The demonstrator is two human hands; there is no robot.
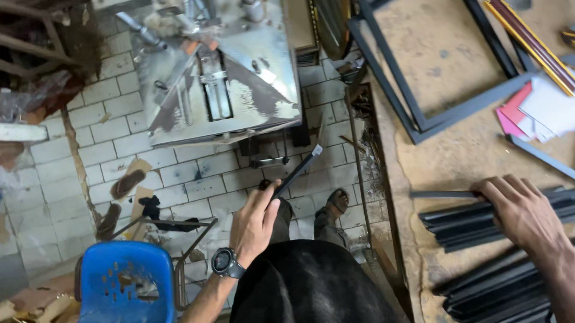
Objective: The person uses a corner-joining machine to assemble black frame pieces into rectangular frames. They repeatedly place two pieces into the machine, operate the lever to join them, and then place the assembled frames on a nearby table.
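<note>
My left hand [254, 221], with a dark watch on its wrist, grips one end of a short black frame strip [298, 171] and holds it out above the tiled floor, toward the metal machine [217, 68]. My right hand [521, 210] lies flat on a stack of black frame strips [466, 221] on the brown workbench [456, 156], its fingers spread over the top pieces. More black strips [507, 300] are piled nearer to me on the same bench.
An assembled dark rectangular frame [425, 125] lies on the bench beyond, with gold-edged mouldings [532, 43] and pink and white cards [542, 108]. A blue plastic chair [127, 284] stands at lower left. A sandalled foot [336, 202] rests on the white tiled floor [108, 128].
</note>
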